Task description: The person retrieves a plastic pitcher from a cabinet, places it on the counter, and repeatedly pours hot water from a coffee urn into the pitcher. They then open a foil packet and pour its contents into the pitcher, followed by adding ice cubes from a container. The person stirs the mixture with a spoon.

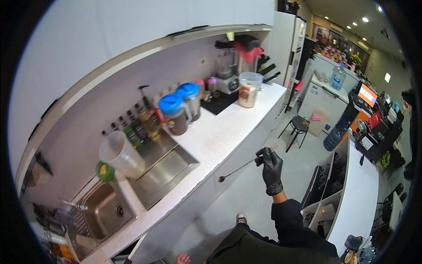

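My right hand point(272, 171), in a black glove, is raised over the floor in front of the counter. It grips the end of a long bar spoon with a twisted metal shaft point(242, 167), whose dark bowl points down and left. Only the bare fingers of my left hand point(183, 259) show at the bottom edge; whether they hold anything is hidden. To the left runs the white counter point(211, 142), bearing two blue-lidded pitchers point(174, 114) point(190, 100) of dark liquid and a tall translucent plastic jug point(122, 153).
A steel sink point(107, 211) adjoins a steel drainboard point(165, 175). Bottles point(150, 123) line the wall; a blender point(227, 72) and measuring jug point(249, 90) stand farther back. A drawer point(136, 247) is pulled out below. A stool point(298, 125) and white service counter point(357, 198) flank the aisle.
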`<action>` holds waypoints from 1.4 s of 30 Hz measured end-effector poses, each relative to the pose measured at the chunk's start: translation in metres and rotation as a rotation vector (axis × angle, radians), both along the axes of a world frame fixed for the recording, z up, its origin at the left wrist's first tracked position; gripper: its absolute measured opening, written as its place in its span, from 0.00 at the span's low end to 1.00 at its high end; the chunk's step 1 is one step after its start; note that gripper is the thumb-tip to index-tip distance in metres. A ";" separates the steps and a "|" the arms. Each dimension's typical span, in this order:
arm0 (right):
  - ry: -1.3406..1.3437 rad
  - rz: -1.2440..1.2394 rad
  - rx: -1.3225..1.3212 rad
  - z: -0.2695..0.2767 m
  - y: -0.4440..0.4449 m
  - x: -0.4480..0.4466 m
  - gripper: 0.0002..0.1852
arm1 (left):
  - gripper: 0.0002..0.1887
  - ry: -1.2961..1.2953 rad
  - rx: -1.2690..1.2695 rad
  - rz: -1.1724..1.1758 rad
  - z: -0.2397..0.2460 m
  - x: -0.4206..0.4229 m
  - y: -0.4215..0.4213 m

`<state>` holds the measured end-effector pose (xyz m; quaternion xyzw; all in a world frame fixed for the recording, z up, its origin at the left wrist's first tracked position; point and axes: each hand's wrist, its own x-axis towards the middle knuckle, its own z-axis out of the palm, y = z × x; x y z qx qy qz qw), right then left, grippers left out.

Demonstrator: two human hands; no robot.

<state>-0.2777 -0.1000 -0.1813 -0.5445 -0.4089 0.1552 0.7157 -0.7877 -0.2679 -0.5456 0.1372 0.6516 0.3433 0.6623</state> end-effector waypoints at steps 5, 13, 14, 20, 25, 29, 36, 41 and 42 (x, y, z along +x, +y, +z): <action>-0.062 -0.180 -0.036 -0.011 -0.016 0.163 0.15 | 0.28 0.076 0.043 -0.216 0.003 0.147 0.108; -0.347 -0.275 -0.289 0.008 -0.010 0.323 0.09 | 0.17 0.098 0.257 -0.683 0.051 0.387 0.279; -0.289 -0.259 -0.253 0.008 -0.001 0.336 0.09 | 0.17 0.084 0.317 -0.727 0.060 0.414 0.299; -0.133 -0.088 -0.034 0.036 0.091 0.418 0.12 | 0.15 0.126 0.605 -0.934 0.124 0.562 0.423; -0.166 0.092 0.214 0.085 0.230 0.488 0.14 | 0.12 0.126 0.779 -0.886 0.157 0.663 0.524; -0.165 0.290 0.231 0.112 0.345 0.523 0.13 | 0.11 0.141 0.920 -0.793 0.159 0.732 0.591; -0.109 0.574 -0.017 0.090 0.499 0.547 0.16 | 0.19 0.467 1.013 -0.795 0.143 0.795 0.651; -0.676 0.728 0.050 0.067 0.560 0.571 0.15 | 0.38 0.646 1.015 -0.683 0.125 0.826 0.665; -0.692 0.752 0.008 0.063 0.572 0.575 0.14 | 0.42 0.688 1.019 -0.655 0.122 0.836 0.667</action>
